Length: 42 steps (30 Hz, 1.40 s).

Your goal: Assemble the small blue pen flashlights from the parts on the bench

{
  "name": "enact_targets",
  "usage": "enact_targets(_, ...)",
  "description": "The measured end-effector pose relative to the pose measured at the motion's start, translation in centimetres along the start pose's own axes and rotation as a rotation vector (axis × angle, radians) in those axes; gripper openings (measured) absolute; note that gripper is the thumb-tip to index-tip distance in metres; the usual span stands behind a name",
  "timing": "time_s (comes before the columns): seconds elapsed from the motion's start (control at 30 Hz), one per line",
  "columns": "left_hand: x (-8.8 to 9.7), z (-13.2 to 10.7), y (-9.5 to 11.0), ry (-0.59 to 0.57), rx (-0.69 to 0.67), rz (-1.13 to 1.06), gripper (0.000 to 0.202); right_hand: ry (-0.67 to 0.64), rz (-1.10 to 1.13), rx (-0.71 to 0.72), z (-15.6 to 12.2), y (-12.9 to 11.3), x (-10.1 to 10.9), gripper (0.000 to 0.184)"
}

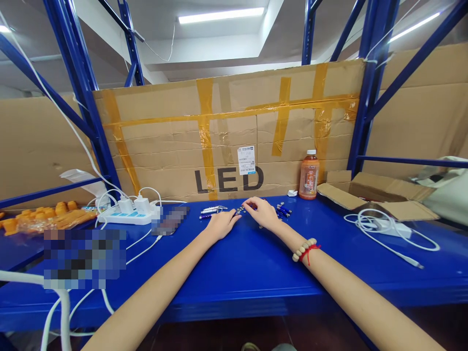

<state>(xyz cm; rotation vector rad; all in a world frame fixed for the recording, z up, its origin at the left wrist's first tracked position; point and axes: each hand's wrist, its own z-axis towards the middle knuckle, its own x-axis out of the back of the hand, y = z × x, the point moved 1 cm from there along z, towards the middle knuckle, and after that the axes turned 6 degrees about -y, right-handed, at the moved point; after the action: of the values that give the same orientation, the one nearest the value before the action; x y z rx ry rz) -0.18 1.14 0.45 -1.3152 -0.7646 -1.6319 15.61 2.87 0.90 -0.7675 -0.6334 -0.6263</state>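
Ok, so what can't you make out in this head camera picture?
All in the head view:
Small pieces near the left hand: too small to identify.
Anything the right hand may pinch: too small, partly hidden by the hand itself.
Fine print on the bottle: too small.
Whatever lies under the pixelated patch at left: blurred out.

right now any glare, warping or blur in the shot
In the head view throughout: the ceiling light is blown out to white; the blue uprights splay outward, likely lens stretch; pixelated patches hide detail at left; the left hand and right hand look fairly sharp, but the small pieces between them are too tiny to make out.
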Motion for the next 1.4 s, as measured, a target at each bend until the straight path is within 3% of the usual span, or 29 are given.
enact_targets(0.2,0.0,-0.1,0.1,0.002,-0.024,0.004,0.038,-0.123,-0.298,-0.016,-0.3,1.1,0.4,0.024)
enact_targets(0.33,-0.1,-0.1,0.1,0.002,-0.035,0.006,0.038,-0.21,-0.37,0.003,-0.5,1.5,-0.5,0.038)
enact_targets(0.47,-0.1,-0.1,0.0,-0.002,-0.038,0.001,0.038,-0.291,-0.399,0.004,-0.6,1.3,-1.2,0.039)
enact_targets(0.6,-0.1,-0.1,0.0,-0.006,-0.047,-0.002,0.037,-0.26,-0.404,0.024,-0.6,0.9,-1.1,0.032)
enact_targets(1.07,0.0,-0.2,0.0,-0.003,-0.049,-0.029,0.038,-0.286,-0.395,0.034,-0.6,1.1,-1.2,0.04)
enact_targets(1.4,-0.1,-0.1,0.0,-0.005,-0.029,-0.021,0.038,-0.235,-0.347,0.049,-0.4,0.8,-0.3,0.018)
